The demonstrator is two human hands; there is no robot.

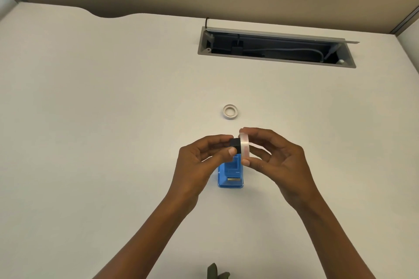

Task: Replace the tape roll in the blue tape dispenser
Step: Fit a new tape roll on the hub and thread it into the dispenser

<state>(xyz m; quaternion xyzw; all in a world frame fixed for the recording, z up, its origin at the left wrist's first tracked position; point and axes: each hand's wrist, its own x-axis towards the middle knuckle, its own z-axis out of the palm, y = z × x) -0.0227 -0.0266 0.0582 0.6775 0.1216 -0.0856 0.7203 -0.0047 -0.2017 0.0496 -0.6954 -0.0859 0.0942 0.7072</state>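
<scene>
The blue tape dispenser point(230, 175) stands on the white desk point(113, 142) below my hands, its metal cutter facing me and its roll bay partly hidden by my fingers. My left hand point(201, 161) pinches a small black core hub point(235, 143). My right hand point(274, 158) holds a clear tape roll point(245, 147) on edge, between thumb and fingers. Hub and roll touch side by side just above the dispenser. A white ring-shaped tape roll point(230, 111) lies flat on the desk beyond the hands.
An open cable tray point(275, 46) with wires inside is sunk into the desk at the back right. A beige partition wall runs behind the desk. A dark green object point(215, 272) pokes in at the bottom edge.
</scene>
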